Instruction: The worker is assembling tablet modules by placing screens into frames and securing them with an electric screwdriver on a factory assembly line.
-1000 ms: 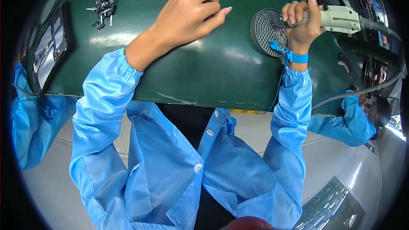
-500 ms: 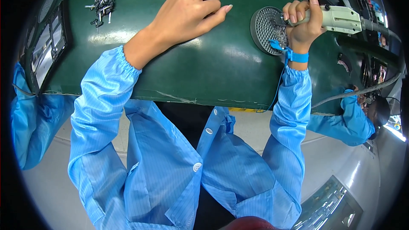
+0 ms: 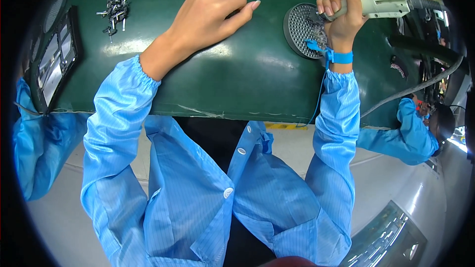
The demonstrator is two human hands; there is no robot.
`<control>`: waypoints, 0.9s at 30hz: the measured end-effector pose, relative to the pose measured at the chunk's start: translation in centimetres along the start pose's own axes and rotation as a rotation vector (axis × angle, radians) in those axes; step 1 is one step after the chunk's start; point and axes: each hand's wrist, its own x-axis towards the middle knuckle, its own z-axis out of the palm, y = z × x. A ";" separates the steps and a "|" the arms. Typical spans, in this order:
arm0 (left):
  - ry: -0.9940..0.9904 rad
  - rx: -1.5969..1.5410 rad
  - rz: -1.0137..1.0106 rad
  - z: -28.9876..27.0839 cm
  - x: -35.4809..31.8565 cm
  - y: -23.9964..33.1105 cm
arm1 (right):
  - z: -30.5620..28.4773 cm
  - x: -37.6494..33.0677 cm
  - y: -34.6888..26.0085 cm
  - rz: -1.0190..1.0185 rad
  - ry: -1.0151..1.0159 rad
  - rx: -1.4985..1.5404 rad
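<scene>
My left hand (image 3: pixel 210 12) rests on the green tabletop with its fingers curled under and the thumb pointing right. Whatever lies inside that curl is hidden. On the right, my right hand (image 3: pixel 345 20) is wrapped round a pale grey-green hand-held tool (image 3: pixel 383 2) with a ribbed hose trailing off to the right. The tool's front end sits over a round perforated grey dish (image 3: pixel 295 32), where small dark bits lie beside my hand. A blue wrist strap (image 3: pixel 342 58) with a thin blue cord circles my right wrist. Far left lies a small pile of black and silver parts (image 3: pixel 117 12).
A black-framed panel (image 3: pixel 58 57) stands at the left edge of the green table (image 3: pixel 237 86). A grey cable (image 3: pixel 413 89) loops across the right side, near a dark curved piece (image 3: pixel 398 66). Co-workers' blue sleeves show at left (image 3: pixel 47 153) and right (image 3: pixel 401 141).
The whole view has shifted slightly. Both my hands keep the same pose, the right one still round the tool at the dish. The co-worker's arm at the right has moved a little.
</scene>
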 end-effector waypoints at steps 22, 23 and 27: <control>-0.146 0.174 -1.033 18.0 23.6 -10.1 | 0.6 -1.9 -2.0 -0.035 0.017 0.101; -0.215 0.252 -1.118 18.5 24.4 -10.6 | 1.0 -1.9 -2.0 -0.046 0.011 0.107; -0.353 0.083 -0.940 17.2 25.0 -15.2 | 1.7 -2.3 -1.0 -0.054 0.049 0.086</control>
